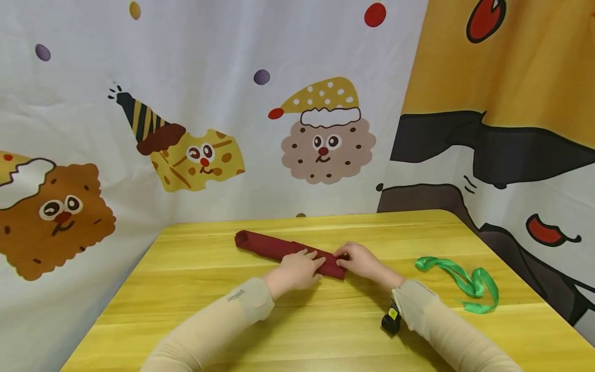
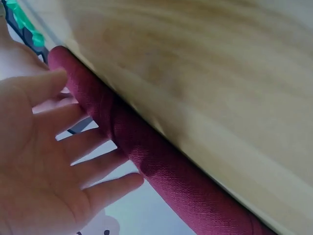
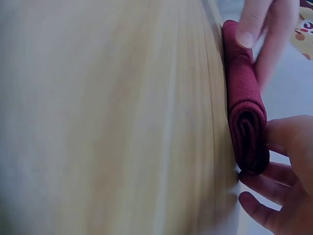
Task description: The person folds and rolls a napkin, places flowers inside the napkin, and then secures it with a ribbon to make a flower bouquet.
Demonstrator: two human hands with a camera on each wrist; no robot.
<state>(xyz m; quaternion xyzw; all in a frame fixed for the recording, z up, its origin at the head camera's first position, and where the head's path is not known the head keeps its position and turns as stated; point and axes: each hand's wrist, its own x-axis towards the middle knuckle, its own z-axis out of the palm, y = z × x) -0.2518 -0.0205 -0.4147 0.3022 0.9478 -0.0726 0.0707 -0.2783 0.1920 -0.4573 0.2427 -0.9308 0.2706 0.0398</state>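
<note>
A dark red cloth (image 1: pixel 269 246), rolled into a long tube, lies slantwise on the wooden table. Its left end is a loose open hollow; at the right end, tight spiral layers (image 3: pixel 248 139) show in the right wrist view. My left hand (image 1: pixel 299 269) rests on the roll right of its middle, with fairly straight, spread fingers (image 2: pixel 98 164) touching the cloth. My right hand (image 1: pixel 362 261) holds the right end between thumb and fingers, and some fingertips reach round behind it.
A crumpled green ribbon (image 1: pixel 474 287) lies on the table (image 1: pixel 195 294) at the right. A small black device (image 1: pixel 391 319) with a yellow mark hangs at my right wrist. Behind the table's far edge stands a white curtain (image 1: pixel 209 62) printed with cartoon figures.
</note>
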